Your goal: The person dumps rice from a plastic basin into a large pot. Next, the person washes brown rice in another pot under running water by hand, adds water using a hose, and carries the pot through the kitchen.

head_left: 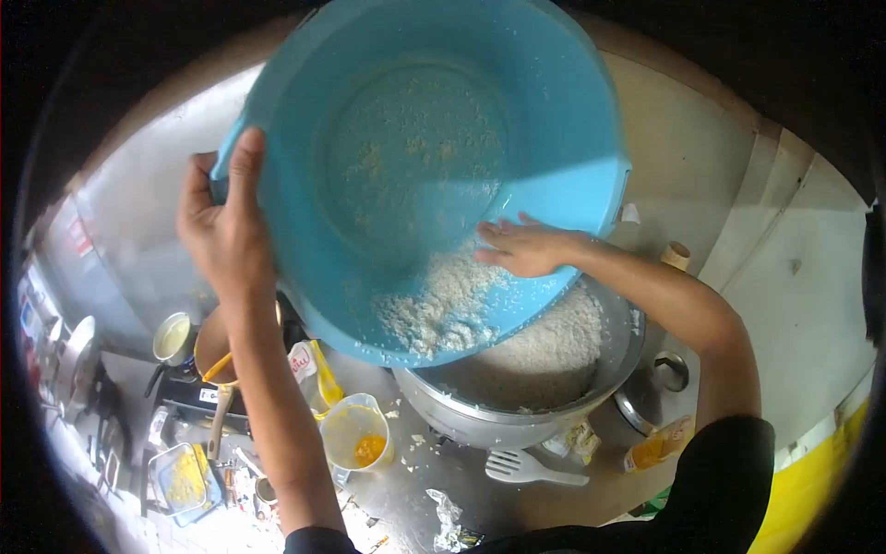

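My left hand (226,217) grips the handle at the left rim of a big blue basin (305,175), thumb over the edge. The basin is tilted, its lower lip over a large metal pot (489,425). White grains that look like rice (438,309) lie heaped near that lip, and more cling to the basin's bottom. My right hand (526,247) reaches inside the basin, fingers stretched out beside the heap. It grips nothing that I can see. Below, a mound of the same white rice (554,346) partly fills the pot.
A clear jug (357,434) with orange-yellow contents stands left of the pot. In front lies a white slotted turner (533,469). A metal lid (637,406) is at the right, pans (214,342) at the left, and a blue tray (189,485) at the lower left.
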`<state>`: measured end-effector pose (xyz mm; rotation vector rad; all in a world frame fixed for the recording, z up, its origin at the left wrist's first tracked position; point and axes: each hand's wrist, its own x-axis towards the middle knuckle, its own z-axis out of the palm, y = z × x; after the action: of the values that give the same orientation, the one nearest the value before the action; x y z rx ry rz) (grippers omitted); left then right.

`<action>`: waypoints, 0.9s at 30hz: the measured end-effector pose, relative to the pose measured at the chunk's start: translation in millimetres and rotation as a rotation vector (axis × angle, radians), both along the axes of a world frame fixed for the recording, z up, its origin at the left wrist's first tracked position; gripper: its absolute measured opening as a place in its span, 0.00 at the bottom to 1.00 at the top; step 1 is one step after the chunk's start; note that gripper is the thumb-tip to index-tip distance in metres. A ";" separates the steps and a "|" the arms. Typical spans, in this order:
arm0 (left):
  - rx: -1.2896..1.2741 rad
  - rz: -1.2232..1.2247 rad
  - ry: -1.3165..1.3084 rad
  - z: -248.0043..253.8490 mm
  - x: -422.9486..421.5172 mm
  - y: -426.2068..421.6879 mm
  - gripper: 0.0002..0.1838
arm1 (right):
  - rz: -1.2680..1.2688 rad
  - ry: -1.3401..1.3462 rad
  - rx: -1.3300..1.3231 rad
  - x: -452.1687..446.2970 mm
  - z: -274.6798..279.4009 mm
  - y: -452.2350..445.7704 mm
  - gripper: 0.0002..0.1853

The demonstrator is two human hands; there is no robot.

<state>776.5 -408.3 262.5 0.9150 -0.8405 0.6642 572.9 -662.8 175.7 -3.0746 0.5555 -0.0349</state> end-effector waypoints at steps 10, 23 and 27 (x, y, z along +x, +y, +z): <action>0.139 -0.223 -0.016 -2.3 -18.4 -18.4 0.16 | 0.144 -1.406 -0.670 152.3 146.6 -13.1 0.16; 0.051 -0.163 -0.097 -9.2 -30.8 -44.1 0.15 | -0.144 -1.192 -0.753 93.5 125.8 -40.4 0.08; 0.039 -0.167 -0.044 -10.4 -29.4 -52.2 0.15 | 0.098 -0.332 -0.612 83.7 10.1 -24.0 0.14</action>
<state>747.0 -460.5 252.1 0.8573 -0.9609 0.5260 656.5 -686.8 185.8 -3.5366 0.4351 -0.8464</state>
